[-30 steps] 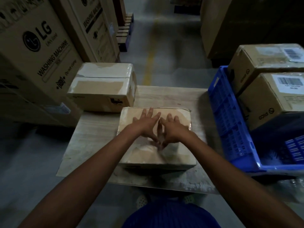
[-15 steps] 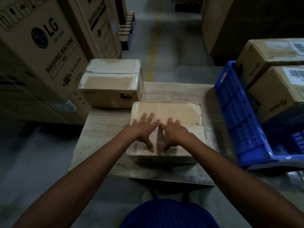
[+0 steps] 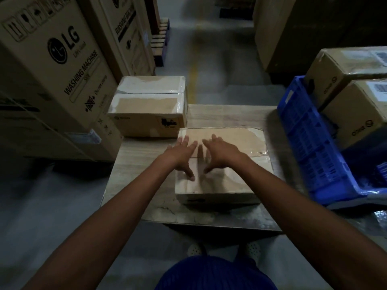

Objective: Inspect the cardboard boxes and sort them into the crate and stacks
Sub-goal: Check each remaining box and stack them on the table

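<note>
Left of the table (image 3: 219,116) stand two tall washing machine cartons (image 3: 52,80). Right of the table, one blue crate (image 3: 310,147) holds two labelled boxes (image 3: 343,76). On the table sit two taped cardboard boxes: the far box (image 3: 146,114) at its far left corner, the near box (image 3: 226,181) near its front edge. Over the near box, left hand (image 3: 180,151) and right hand (image 3: 219,151) reach side by side, each grip apart, fingers spread, clasping nothing.

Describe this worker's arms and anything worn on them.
Both forearms are bare, with no sleeves in view. The left grip and right grip wear no gloves; no watch, bracelet or ring shows in the dim light. A dark blue garment covers the body below.
</note>
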Demonstrator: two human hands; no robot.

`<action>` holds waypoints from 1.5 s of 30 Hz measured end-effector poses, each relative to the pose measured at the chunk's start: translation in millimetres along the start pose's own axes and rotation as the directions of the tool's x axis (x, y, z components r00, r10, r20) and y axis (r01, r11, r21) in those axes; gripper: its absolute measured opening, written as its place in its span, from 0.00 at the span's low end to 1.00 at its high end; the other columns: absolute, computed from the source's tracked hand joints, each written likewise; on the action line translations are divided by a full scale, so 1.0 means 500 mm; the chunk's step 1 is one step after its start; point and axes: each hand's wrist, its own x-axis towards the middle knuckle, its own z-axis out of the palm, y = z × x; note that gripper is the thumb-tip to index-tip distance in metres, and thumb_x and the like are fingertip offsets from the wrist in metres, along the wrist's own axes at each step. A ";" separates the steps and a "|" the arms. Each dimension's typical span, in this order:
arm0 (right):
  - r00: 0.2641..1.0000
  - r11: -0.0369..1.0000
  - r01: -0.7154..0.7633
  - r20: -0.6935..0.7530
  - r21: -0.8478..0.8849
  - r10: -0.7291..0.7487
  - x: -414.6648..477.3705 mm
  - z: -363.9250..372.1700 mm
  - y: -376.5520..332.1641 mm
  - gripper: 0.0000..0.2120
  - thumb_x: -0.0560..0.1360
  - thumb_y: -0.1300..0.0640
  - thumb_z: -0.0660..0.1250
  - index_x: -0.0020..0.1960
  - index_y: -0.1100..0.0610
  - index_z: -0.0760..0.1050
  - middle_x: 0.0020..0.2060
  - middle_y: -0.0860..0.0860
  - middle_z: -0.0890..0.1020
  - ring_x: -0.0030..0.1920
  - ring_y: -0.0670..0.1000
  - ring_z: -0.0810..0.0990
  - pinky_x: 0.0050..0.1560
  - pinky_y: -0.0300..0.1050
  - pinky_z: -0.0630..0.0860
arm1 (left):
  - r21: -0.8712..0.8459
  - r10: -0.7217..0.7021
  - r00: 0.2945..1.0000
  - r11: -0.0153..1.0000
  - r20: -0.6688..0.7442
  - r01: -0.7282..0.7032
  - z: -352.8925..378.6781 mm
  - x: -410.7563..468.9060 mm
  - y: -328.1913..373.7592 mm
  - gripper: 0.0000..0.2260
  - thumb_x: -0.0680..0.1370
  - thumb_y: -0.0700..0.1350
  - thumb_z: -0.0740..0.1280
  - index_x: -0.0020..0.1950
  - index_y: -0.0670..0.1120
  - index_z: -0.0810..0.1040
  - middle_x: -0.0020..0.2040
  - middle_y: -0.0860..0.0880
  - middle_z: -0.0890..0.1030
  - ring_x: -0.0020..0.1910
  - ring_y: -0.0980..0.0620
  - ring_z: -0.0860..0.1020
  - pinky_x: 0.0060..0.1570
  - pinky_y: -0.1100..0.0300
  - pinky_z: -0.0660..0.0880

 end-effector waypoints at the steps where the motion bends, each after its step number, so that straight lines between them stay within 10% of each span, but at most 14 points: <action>1: 1.000 1.000 0.007 0.002 -0.022 -0.007 0.007 0.003 -0.001 0.55 0.65 0.40 0.80 0.82 0.49 0.52 0.81 0.58 0.51 0.79 0.61 0.55 0.71 0.62 0.67 | -0.003 -0.001 1.000 1.000 0.019 0.001 0.001 0.003 0.000 0.63 0.63 0.61 0.80 0.81 0.51 0.37 0.80 0.43 0.33 0.79 0.41 0.36 0.76 0.38 0.50; 6: 0.999 0.999 0.016 0.028 -0.042 -0.015 0.025 -0.018 0.007 0.54 0.62 0.36 0.80 0.80 0.47 0.58 0.76 0.56 0.63 0.72 0.60 0.68 0.66 0.60 0.73 | -0.034 0.051 0.994 0.998 -0.094 -0.054 -0.013 0.018 0.011 0.60 0.65 0.61 0.79 0.82 0.51 0.39 0.81 0.43 0.37 0.80 0.42 0.38 0.76 0.38 0.47; 11: 0.998 0.999 -0.033 0.044 -0.020 0.034 0.025 -0.017 0.066 0.59 0.64 0.41 0.81 0.83 0.48 0.48 0.82 0.56 0.47 0.81 0.62 0.48 0.76 0.65 0.61 | -0.028 0.059 0.998 0.998 -0.026 -0.060 -0.011 0.046 0.040 0.62 0.64 0.62 0.79 0.81 0.52 0.37 0.80 0.45 0.33 0.79 0.44 0.35 0.76 0.37 0.45; 23: 0.994 0.995 -0.102 0.038 -0.013 0.102 -0.014 -0.014 0.176 0.58 0.62 0.45 0.83 0.82 0.47 0.51 0.80 0.56 0.53 0.79 0.63 0.56 0.75 0.62 0.64 | -0.138 0.079 0.997 0.987 -0.015 -0.080 -0.034 0.084 0.169 0.62 0.63 0.63 0.80 0.81 0.56 0.36 0.80 0.47 0.31 0.79 0.41 0.34 0.73 0.30 0.46; 27: 0.982 0.989 -0.126 0.129 -0.073 0.135 -0.049 0.014 0.231 0.63 0.65 0.48 0.82 0.83 0.47 0.39 0.81 0.56 0.38 0.81 0.62 0.39 0.78 0.65 0.54 | -0.113 0.085 0.996 0.990 0.017 -0.083 -0.005 0.084 0.234 0.63 0.62 0.63 0.80 0.80 0.57 0.36 0.80 0.48 0.31 0.79 0.40 0.34 0.71 0.28 0.47; 32: 0.994 0.977 -0.109 -0.001 0.181 0.111 -0.057 0.027 0.265 0.53 0.69 0.47 0.79 0.83 0.50 0.51 0.82 0.57 0.44 0.81 0.61 0.43 0.78 0.61 0.55 | -0.092 0.124 0.991 0.988 -0.040 -0.127 -0.002 0.090 0.225 0.61 0.63 0.63 0.79 0.81 0.57 0.37 0.80 0.47 0.32 0.79 0.41 0.35 0.72 0.30 0.47; 37: 0.831 0.594 -0.120 -0.246 0.796 0.498 -0.034 0.042 0.253 0.37 0.73 0.50 0.76 0.77 0.55 0.66 0.76 0.58 0.67 0.72 0.59 0.70 0.70 0.57 0.70 | -0.354 -0.314 0.805 0.925 -0.503 0.140 0.003 0.086 0.143 0.42 0.74 0.63 0.70 0.81 0.52 0.53 0.82 0.41 0.45 0.80 0.37 0.43 0.73 0.31 0.49; 40: 0.755 0.348 -0.064 -0.182 0.935 0.630 -0.029 0.044 0.237 0.34 0.74 0.54 0.75 0.77 0.56 0.66 0.73 0.57 0.73 0.69 0.58 0.74 0.68 0.57 0.73 | -0.722 -0.575 0.757 0.661 -0.310 0.206 0.003 0.092 0.083 0.40 0.76 0.57 0.70 0.81 0.47 0.54 0.80 0.38 0.52 0.78 0.36 0.54 0.72 0.35 0.58; 45: 0.775 0.264 -0.086 -0.102 0.961 0.623 -0.047 0.025 0.241 0.41 0.75 0.50 0.73 0.81 0.52 0.55 0.78 0.57 0.62 0.73 0.61 0.68 0.67 0.54 0.71 | -0.880 -0.599 0.752 0.472 -0.274 0.056 -0.005 0.083 0.060 0.34 0.77 0.55 0.70 0.78 0.44 0.64 0.73 0.39 0.68 0.69 0.39 0.71 0.67 0.51 0.69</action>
